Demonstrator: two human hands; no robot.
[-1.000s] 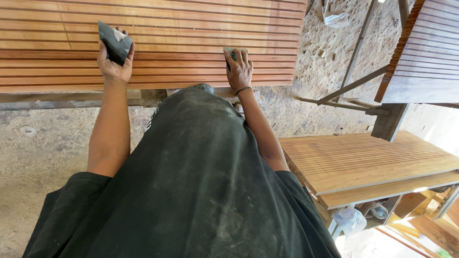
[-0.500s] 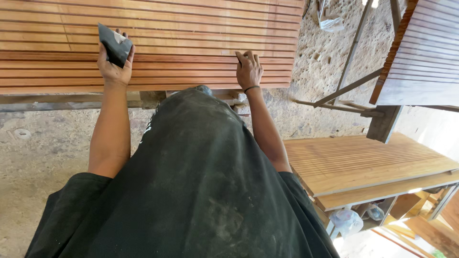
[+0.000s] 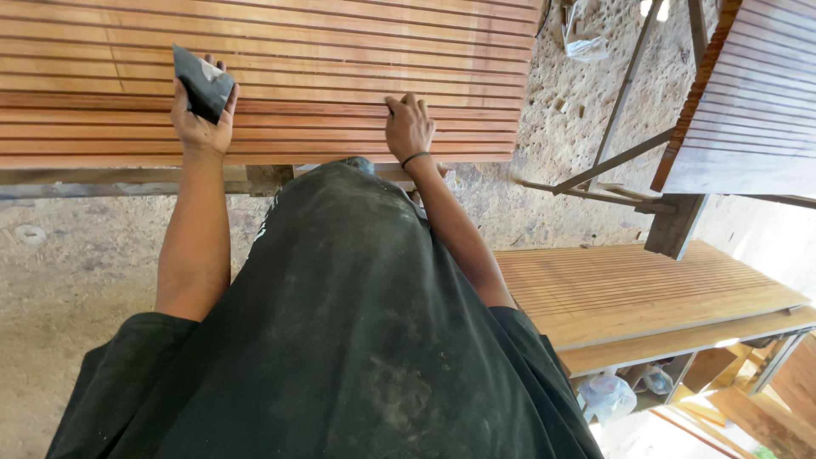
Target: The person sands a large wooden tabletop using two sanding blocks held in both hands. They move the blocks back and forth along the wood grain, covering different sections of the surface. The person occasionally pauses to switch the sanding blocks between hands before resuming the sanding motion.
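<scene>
Sanding of the slatted wood panel [image 3: 280, 59] is in hand: left hand [image 3: 201, 119] grips a folded dark abrasive sheet [image 3: 200, 81] at the panel's near edge, right hand [image 3: 409, 127] presses flat beside it, its grip not discernible, so the next stroke calls for travel along the grooves.

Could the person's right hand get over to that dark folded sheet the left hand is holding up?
Probably yes. The right hand rests on the same slatted wooden panel as the left hand holding the dark sheet, with only bare slats between them.

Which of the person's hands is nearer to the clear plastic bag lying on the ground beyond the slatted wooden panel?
The right hand. It rests on the slatted wooden panel near its right end, closer to the plastic bag. The left hand, holding a dark folded sheet, is farther to the left.
</scene>
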